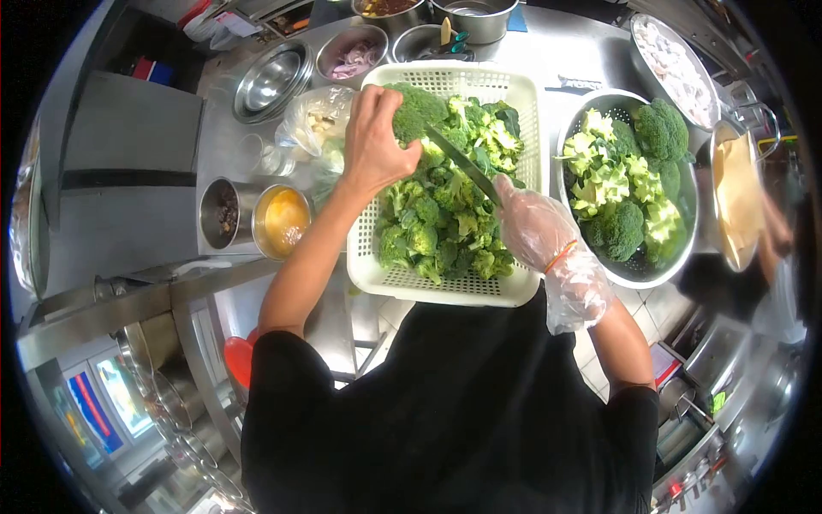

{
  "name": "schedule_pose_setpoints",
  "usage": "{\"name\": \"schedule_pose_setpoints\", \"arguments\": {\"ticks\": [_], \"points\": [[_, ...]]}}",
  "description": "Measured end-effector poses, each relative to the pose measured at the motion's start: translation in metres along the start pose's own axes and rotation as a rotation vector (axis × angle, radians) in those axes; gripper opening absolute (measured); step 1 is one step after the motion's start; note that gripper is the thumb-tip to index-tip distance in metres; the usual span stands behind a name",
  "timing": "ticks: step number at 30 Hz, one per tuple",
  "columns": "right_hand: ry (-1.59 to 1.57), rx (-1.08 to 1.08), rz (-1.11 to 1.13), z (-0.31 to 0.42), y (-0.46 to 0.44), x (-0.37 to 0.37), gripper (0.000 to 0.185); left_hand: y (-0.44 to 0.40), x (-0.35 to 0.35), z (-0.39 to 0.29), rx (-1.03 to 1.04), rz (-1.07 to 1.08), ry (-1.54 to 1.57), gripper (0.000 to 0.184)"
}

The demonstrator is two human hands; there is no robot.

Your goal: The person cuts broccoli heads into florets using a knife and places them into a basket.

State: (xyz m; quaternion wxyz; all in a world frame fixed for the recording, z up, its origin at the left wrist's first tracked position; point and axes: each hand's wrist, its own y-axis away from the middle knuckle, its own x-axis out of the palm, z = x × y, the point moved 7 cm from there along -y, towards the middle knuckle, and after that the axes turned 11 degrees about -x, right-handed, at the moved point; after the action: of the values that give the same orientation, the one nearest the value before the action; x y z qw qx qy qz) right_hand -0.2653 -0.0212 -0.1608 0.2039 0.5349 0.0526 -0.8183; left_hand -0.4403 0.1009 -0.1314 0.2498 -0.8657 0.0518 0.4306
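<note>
My bare left hand (377,137) is closed around a large broccoli head (418,110) over the back left of a cream plastic basket (361,257). In my right hand (535,224), covered by a clear plastic glove with an orange band at the wrist, I grip a knife (462,161). Its dark blade points up and left, with the tip at the broccoli head; whether it is cutting in cannot be seen. Many cut broccoli florets (437,227) fill the basket below both hands. To the right, a perforated metal colander (629,276) holds several larger broccoli heads (655,128).
Left of the basket stand a bowl of yellow liquid (282,221), a dark-filled metal pot (224,210) and a plastic bag (317,116). Stacked bowls (272,81) and a bowl of sliced onion (353,58) sit behind. Another person's blurred arm (775,227) shows at far right.
</note>
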Motion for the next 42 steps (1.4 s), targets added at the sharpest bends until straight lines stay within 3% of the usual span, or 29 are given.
{"name": "schedule_pose_setpoints", "arguments": {"ticks": [4, 6, 8, 15, 16, 17, 20, 23, 25, 27, 30, 31, 32, 34, 35, 37, 40, 42], "points": [[-0.006, -0.005, -0.018, 0.005, -0.013, -0.001, 0.029, -0.004, -0.002, 0.024, 0.003, -0.014, -0.015, 0.044], [-0.011, -0.013, -0.002, 0.004, -0.012, 0.001, 0.030, -0.010, -0.006, 0.051, -0.157, -0.038, 0.296, 0.041], [0.031, -0.059, -0.071, 0.007, -0.003, -0.012, 0.031, -0.013, -0.010, 0.065, -0.170, -0.094, 0.372, 0.040], [0.042, 0.068, 0.063, 0.004, -0.029, -0.010, 0.027, 0.014, 0.026, -0.007, 0.218, 0.226, 0.154, 0.047], [0.011, 0.095, 0.070, 0.001, -0.032, -0.009, 0.026, 0.015, 0.023, -0.010, 0.228, 0.231, 0.159, 0.047], [-0.027, 0.061, 0.024, 0.001, -0.033, -0.007, 0.039, 0.014, 0.017, -0.011, 0.212, 0.198, 0.178, 0.047], [0.003, 0.023, 0.010, 0.012, -0.038, -0.012, 0.027, 0.017, 0.008, -0.012, 0.166, 0.206, 0.212, 0.048], [0.011, 0.055, -0.001, 0.011, -0.048, -0.005, 0.027, 0.024, 0.004, -0.023, 0.200, 0.211, 0.294, 0.048], [0.020, 0.063, -0.035, 0.007, -0.050, -0.003, 0.027, 0.026, -0.008, -0.025, 0.187, 0.160, 0.359, 0.048], [-0.078, 0.173, -0.017, -0.005, -0.048, 0.000, 0.038, 0.021, -0.027, -0.019, 0.176, 0.081, 0.445, 0.048], [-0.154, 0.238, -0.012, -0.006, -0.038, -0.009, 0.039, 0.020, -0.024, 0.009, -0.159, 0.143, 0.977, 0.048], [-0.113, 0.169, -0.125, -0.007, -0.033, -0.006, 0.042, 0.021, -0.015, 0.019, -0.266, 0.257, 1.172, 0.052], [-0.111, 0.153, -0.121, -0.008, -0.026, 0.002, 0.042, 0.018, -0.009, 0.032, -0.252, 0.208, 1.201, 0.055], [-0.054, -0.117, -0.528, 0.012, -0.007, -0.018, 0.044, 0.037, 0.012, 0.041, -0.592, 0.390, 1.601, 0.058], [0.143, -0.206, -0.595, 0.025, -0.001, -0.022, 0.058, 0.039, 0.016, 0.042, -0.598, 0.383, 1.606, 0.058], [0.150, -0.218, -0.677, 0.043, 0.008, -0.021, 0.058, 0.046, 0.034, 0.036, -0.699, 0.531, 1.973, 0.055], [-0.079, -0.208, -0.785, 0.063, 0.003, -0.039, 0.043, 0.053, 0.048, 0.028, -0.805, 0.481, 1.879, 0.054], [-0.119, -0.041, -0.583, 0.061, -0.001, -0.036, 0.036, 0.055, 0.055, 0.023, -0.849, 0.464, 1.834, 0.053]]}}
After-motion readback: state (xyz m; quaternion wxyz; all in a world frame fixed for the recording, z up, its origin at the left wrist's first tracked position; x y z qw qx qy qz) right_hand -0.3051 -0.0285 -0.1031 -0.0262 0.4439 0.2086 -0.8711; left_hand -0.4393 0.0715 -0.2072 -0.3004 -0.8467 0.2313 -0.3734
